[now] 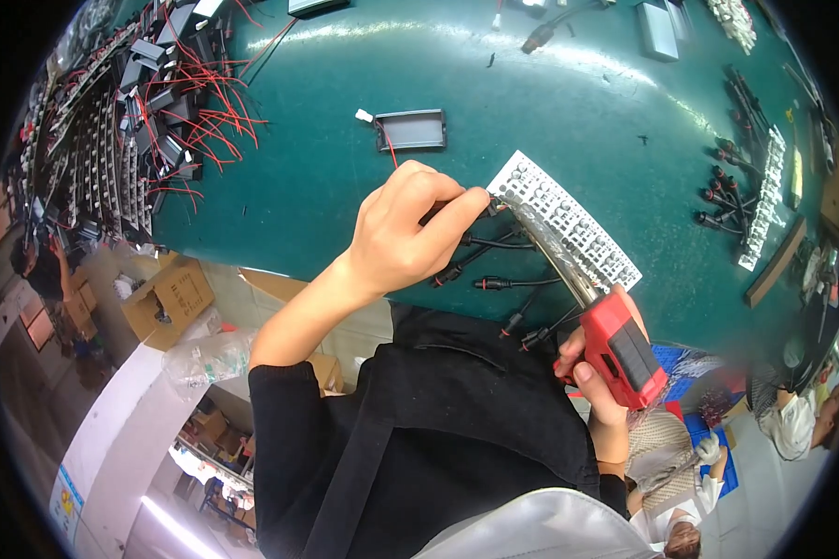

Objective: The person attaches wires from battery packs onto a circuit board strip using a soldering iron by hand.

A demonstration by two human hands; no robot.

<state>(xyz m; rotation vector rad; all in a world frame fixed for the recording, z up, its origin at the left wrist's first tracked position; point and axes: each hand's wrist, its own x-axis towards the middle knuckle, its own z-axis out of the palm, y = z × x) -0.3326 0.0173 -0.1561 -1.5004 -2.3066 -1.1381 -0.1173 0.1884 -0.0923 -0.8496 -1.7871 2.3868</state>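
My right hand [598, 376] is wrapped round the handle of a red and black pistol-grip tool [623, 352]. Its long metal barrel slants up and left, with a wrinkled translucent covering, towards my left fingertips. My left hand [410, 228] is closed in a pinch by the barrel's tip, on a small dark piece that the fingers mostly hide. Beneath the barrel lies a white panel [569, 222] with rows of holes and dark round parts. Several black cables with connectors [496, 282] point out from the panel's near side. Beyond my left hand sits a shallow grey tray-like housing [412, 130] with a red wire and white plug.
On the left, strips, grey housings and tangled red wires [210, 98] are heaped on the green table [298, 186]. Black connector cables [725, 197], a white perforated strip [764, 200] and a brown bar [776, 261] lie right. Another person [685, 494] is at lower right.
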